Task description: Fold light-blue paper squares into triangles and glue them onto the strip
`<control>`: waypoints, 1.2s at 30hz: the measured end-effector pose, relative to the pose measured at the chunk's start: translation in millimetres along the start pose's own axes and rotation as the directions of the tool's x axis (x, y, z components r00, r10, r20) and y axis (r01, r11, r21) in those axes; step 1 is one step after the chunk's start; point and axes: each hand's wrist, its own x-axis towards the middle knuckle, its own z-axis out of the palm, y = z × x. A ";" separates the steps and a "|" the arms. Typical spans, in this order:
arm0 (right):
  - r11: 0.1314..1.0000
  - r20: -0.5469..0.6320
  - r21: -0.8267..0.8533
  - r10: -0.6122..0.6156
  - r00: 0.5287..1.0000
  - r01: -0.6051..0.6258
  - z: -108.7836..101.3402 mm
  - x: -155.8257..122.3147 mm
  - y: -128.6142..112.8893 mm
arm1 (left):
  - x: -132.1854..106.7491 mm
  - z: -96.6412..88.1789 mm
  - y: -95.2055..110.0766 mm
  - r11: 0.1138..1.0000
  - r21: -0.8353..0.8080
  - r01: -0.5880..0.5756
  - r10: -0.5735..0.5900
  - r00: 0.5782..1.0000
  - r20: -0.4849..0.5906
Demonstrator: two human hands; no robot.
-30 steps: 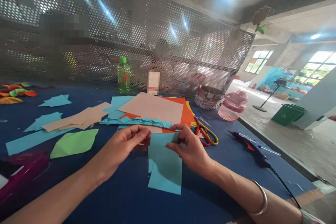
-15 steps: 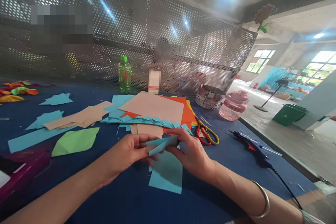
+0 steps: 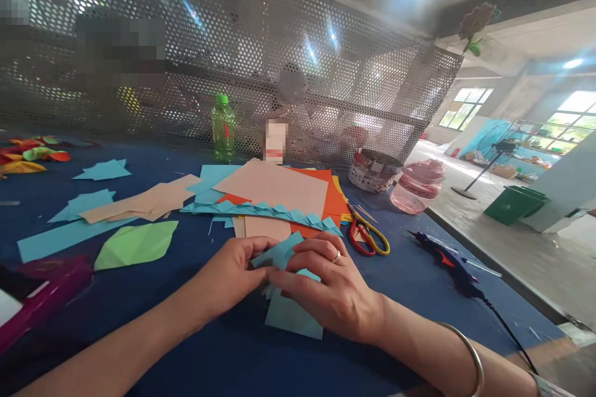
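A folded piece of light-blue paper is pinched between the two hands, just above a flat light-blue sheet on the blue tabletop. The left hand is closed on the piece from its side, while the fingers of the right hand are curled over it and pressed down, so that much of the fold is hidden. The exact grip of the fingertips cannot be told. A strip of folded blue triangles is laid across a stack of tan and orange paper, so several folds appear to be done, while the flat sheet under the hands appears unfolded.

The lower edge of the stack lies near the fingers, and little room is left above the hands. A stretch of tabletop is seen to the right, between the right hand and a hot glue gun. Red-and-yellow-handled scissors lie just beyond it, beside the stack. A green paper leaf shape lies to the left, well apart from the hands.
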 end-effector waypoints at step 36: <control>0.736 0.093 0.377 0.575 0.813 -0.563 4.5 0.5 1.5 | -7.4 4.5 3.9 1.000 -0.018 0.005 -0.006 0.999 -0.044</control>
